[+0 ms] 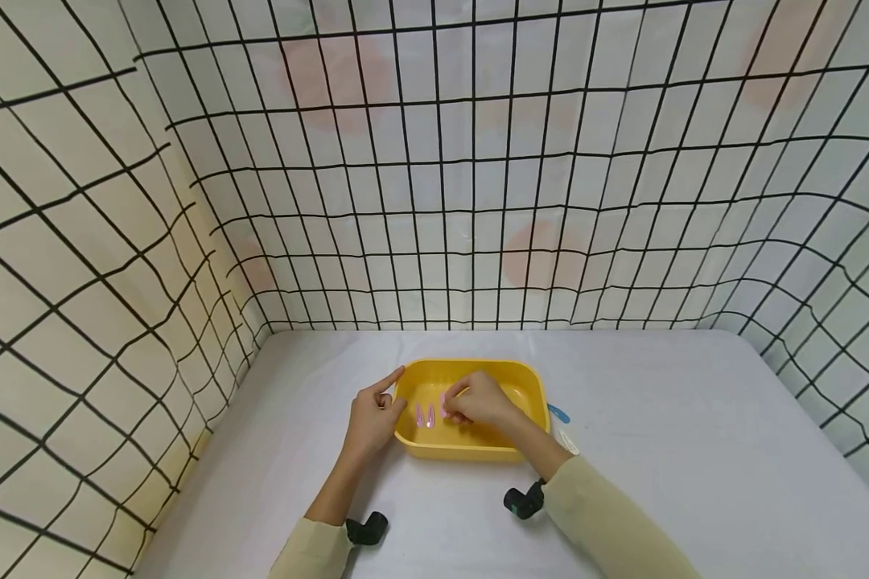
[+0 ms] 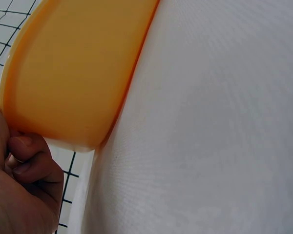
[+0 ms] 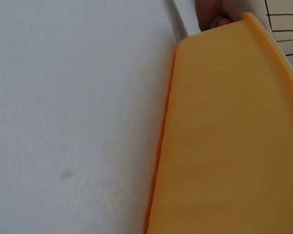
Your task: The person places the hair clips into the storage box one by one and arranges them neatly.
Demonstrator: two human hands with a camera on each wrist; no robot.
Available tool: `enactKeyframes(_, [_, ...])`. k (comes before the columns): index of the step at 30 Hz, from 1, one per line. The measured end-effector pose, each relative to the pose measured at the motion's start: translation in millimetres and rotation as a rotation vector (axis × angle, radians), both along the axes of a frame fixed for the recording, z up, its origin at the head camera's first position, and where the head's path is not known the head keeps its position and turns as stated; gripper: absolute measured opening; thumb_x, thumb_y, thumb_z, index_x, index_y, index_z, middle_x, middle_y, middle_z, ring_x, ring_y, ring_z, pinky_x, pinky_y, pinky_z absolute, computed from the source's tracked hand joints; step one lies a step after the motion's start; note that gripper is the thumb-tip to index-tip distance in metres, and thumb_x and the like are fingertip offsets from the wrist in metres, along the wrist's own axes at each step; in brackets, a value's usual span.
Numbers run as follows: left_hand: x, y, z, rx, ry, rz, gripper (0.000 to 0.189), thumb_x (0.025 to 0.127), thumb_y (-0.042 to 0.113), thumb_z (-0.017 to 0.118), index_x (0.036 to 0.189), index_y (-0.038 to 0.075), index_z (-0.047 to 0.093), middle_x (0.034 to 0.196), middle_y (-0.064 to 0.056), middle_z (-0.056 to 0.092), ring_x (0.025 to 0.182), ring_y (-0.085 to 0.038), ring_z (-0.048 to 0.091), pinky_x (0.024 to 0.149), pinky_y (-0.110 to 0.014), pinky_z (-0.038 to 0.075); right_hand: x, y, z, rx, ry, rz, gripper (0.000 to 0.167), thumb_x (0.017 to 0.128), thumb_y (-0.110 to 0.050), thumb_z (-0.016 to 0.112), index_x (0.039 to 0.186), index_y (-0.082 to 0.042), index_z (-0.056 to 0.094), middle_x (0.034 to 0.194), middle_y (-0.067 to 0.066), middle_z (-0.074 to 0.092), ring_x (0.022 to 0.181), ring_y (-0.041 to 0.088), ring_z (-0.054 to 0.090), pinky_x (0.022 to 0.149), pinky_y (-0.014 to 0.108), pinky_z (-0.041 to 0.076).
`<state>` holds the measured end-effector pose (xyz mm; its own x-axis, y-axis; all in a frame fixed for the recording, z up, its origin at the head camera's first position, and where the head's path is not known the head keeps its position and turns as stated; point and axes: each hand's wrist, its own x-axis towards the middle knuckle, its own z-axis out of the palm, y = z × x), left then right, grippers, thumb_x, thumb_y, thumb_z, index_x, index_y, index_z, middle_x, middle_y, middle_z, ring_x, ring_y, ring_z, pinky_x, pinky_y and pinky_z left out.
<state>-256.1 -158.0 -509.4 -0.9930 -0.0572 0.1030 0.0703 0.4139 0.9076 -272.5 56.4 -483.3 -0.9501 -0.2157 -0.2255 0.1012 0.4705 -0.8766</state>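
A yellow plastic tray (image 1: 463,452) with raised walls lies on the white table. Two pink snap hair clips (image 1: 425,416) lie side by side on the tray's floor, toward its left end. My left hand (image 1: 373,414) grips the tray's left rim, thumb over the edge and index finger stretched along it; the left wrist view shows its other fingers curled against the outer wall. Inside the tray, my right hand (image 1: 478,400) pinches another pink hair clip (image 1: 445,404), partly hidden by the fingers. The right wrist view shows mostly the tray's outer wall (image 3: 229,122).
Just right of the tray, a blue hair clip (image 1: 558,413) and a whitish hair clip (image 1: 568,442) lie on the table (image 1: 695,450). Black wire grid panels (image 1: 471,177) stand at the back and on both sides. A black wrist camera (image 1: 525,500) sits at the right sleeve.
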Motion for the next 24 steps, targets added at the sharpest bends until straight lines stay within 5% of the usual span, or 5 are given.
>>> enactKeyframes(24, [1.4, -1.1, 2.3, 0.008, 0.012, -0.006, 0.056, 0.087, 0.007, 0.064, 0.141, 0.025, 0.065, 0.051, 0.006, 0.035, 0.046, -0.01, 0.028, 0.042, -0.019, 0.026, 3.8, -9.7, -5.6, 0.089, -0.022, 0.027, 0.008, 0.09, -0.01, 0.072, 0.087, -0.003, 0.073, 0.068, 0.006, 0.069, 0.052, 0.013, 0.058, 0.051, 0.021, 0.052])
